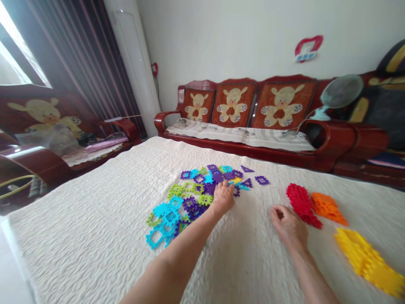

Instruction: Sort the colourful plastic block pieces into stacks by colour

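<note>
A mixed pile of notched plastic building tiles (190, 200) in purple, light blue and lime green lies on the cream quilted cover (104, 211). My left hand (224, 196) rests at the right side of this pile, its fingers bent a little apart over the purple tiles. Just beyond its fingertips a yellow tile (236, 180) shows among the others. My right hand (290, 227) is curled closed low over the cover, with nothing visible in it. It is nearest to a heap of red tiles (300, 200), a little to its right.
Stacks of orange tiles (327, 207) and yellow tiles (367, 259) lie at the right. Loose purple tiles (262, 180) sit past the pile. Behind the covered surface stands a wooden sofa (240, 141) with bear cushions and a fan (341, 90); a wooden armchair (41, 158) is at left.
</note>
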`<state>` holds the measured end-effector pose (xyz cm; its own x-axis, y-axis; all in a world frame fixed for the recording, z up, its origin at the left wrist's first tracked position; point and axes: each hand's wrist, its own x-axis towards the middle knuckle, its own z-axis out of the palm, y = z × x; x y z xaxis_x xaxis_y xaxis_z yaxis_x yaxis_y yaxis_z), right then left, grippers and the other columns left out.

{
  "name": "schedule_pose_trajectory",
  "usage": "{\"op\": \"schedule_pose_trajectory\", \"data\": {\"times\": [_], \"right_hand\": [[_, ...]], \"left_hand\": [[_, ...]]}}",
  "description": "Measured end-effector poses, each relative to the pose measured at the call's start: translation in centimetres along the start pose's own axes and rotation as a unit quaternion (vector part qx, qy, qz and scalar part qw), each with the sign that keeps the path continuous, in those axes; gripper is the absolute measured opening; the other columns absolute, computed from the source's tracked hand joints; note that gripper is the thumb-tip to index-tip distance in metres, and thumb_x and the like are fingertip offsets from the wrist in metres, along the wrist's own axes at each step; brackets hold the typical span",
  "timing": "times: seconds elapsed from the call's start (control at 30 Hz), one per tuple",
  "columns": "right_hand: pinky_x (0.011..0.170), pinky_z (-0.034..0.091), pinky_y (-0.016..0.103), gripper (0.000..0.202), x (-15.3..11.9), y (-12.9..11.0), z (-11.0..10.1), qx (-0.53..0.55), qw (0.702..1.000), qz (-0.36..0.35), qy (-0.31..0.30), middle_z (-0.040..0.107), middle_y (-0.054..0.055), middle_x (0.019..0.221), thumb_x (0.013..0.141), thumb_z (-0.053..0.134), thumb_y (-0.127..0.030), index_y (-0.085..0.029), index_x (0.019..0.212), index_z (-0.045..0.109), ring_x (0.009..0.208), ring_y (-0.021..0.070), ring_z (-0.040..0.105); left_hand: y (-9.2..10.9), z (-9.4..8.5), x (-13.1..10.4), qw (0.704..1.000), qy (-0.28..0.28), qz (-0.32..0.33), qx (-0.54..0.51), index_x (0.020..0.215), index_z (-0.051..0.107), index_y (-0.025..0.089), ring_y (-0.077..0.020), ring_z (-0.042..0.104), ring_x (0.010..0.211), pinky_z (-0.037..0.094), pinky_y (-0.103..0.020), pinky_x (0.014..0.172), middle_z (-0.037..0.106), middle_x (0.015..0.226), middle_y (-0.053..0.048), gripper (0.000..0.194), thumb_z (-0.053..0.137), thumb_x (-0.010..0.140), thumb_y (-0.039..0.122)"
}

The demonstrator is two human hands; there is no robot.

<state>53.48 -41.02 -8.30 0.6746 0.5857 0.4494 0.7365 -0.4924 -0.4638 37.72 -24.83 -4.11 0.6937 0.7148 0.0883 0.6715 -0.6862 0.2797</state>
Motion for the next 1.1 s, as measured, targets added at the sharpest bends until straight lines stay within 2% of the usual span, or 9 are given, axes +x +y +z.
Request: {"op": "schedule_pose_trajectory", "data": {"times": [0.17,0.43,0.7,0.8,0.93,1.0,1.1], "right_hand": [[0.058,0.032,0.028,0.027,0.0,-0.2,-0.2,-0.018,1.000,0.008,-0.017,0.067,0.005,0.080,0.082,0.047,-0.038,-0.021,0.086,0.068,0.066,0.0174,0.055],[0.057,0.031,0.028,0.025,0.2,0.1,0.1,-0.040,0.999,0.008,-0.033,0.066,0.004,0.080,0.083,0.048,-0.037,-0.021,0.087,0.068,0.068,0.0176,0.055],[0.058,0.032,0.028,0.025,0.2,-0.1,-0.1,-0.042,0.998,0.015,-0.036,0.067,0.004,0.083,0.084,0.049,-0.038,-0.022,0.088,0.068,0.066,0.0170,0.055],[0.058,0.032,0.028,0.024,0.2,-0.2,-0.2,-0.043,0.999,0.012,-0.031,0.067,0.004,0.083,0.084,0.049,-0.037,-0.022,0.088,0.068,0.065,0.0167,0.054],[0.058,0.032,0.027,0.022,0.2,-0.4,-0.3,-0.038,0.999,0.017,-0.033,0.067,0.004,0.082,0.083,0.051,-0.035,-0.022,0.087,0.068,0.065,0.0162,0.054],[0.057,0.031,0.027,0.023,0.2,-0.4,-0.3,-0.036,0.998,0.021,-0.037,0.067,0.004,0.082,0.083,0.051,-0.035,-0.022,0.088,0.068,0.066,0.0162,0.054],[0.057,0.031,0.027,0.023,0.2,-0.4,-0.3,-0.038,0.998,0.023,-0.039,0.068,0.004,0.083,0.084,0.050,-0.036,-0.022,0.088,0.068,0.066,0.0163,0.054]], "left_hand": [[-0.2,-0.4,-1.6,1.000,-0.003,-0.011,0.017,0.108,0.065,0.022,-0.0265,0.051,0.107,0.046,-0.037,0.088,0.054,0.116,-0.012,0.035,0.040,0.085,0.015],[-0.8,-0.6,-2.9,1.000,-0.023,0.007,0.011,0.111,0.062,0.019,-0.0240,0.052,0.108,0.046,-0.032,0.089,0.058,0.114,-0.013,0.038,0.037,0.085,0.009],[-0.1,-1.6,-5.1,0.997,-0.010,0.027,-0.077,0.125,0.055,0.021,-0.0201,0.065,0.084,0.050,-0.030,0.077,0.067,0.100,-0.011,0.046,0.039,0.084,0.009],[0.2,-1.4,-5.7,0.996,-0.018,0.025,-0.084,0.112,0.062,0.022,-0.0203,0.065,0.082,0.050,-0.031,0.077,0.068,0.092,-0.009,0.037,0.042,0.083,0.011],[-0.6,-0.8,-5.4,0.994,0.035,0.036,-0.099,0.095,0.068,0.021,-0.0198,0.062,0.087,0.047,-0.032,0.086,0.068,0.085,-0.009,0.028,0.043,0.083,0.014],[-1.3,-0.8,-5.0,0.992,0.065,0.044,-0.098,0.095,0.069,0.020,-0.0203,0.060,0.092,0.045,-0.033,0.092,0.068,0.086,-0.010,0.028,0.044,0.083,0.016],[-2.4,-1.0,-4.5,0.995,0.071,0.021,-0.063,0.102,0.067,0.021,-0.0228,0.055,0.104,0.044,-0.036,0.095,0.065,0.100,-0.010,0.030,0.046,0.081,0.016]]}}
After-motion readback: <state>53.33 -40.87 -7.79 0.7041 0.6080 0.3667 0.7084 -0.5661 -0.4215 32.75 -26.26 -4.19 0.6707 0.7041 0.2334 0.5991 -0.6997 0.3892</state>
